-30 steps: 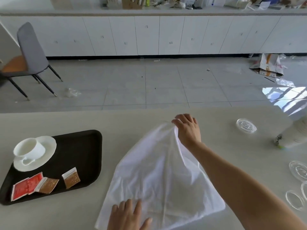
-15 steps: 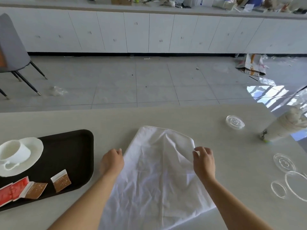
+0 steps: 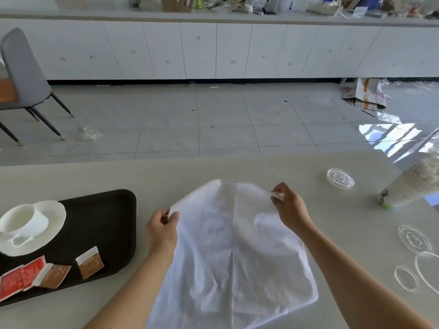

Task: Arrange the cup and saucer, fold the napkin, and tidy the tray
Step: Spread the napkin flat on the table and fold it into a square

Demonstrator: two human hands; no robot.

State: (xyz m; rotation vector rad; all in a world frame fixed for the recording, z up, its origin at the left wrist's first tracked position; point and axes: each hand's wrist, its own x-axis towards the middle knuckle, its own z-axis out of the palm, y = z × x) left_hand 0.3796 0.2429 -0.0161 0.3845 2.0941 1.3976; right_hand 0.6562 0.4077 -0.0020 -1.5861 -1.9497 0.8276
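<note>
White napkin spread on the pale surface, pinched at its far corners: left hand with fingers closed on the left corner, right hand likewise on the right. Cup on saucer on the black tray, beside red and brown sachets, printing too blurred to read.

No legible text anywhere. Red packets & brown packets on the tray carry white print, too blurred to read. Boxes on the far counter & the torn packaging on the floor show coloured markings, none readable. Paper cup stack has faint marks only.
</note>
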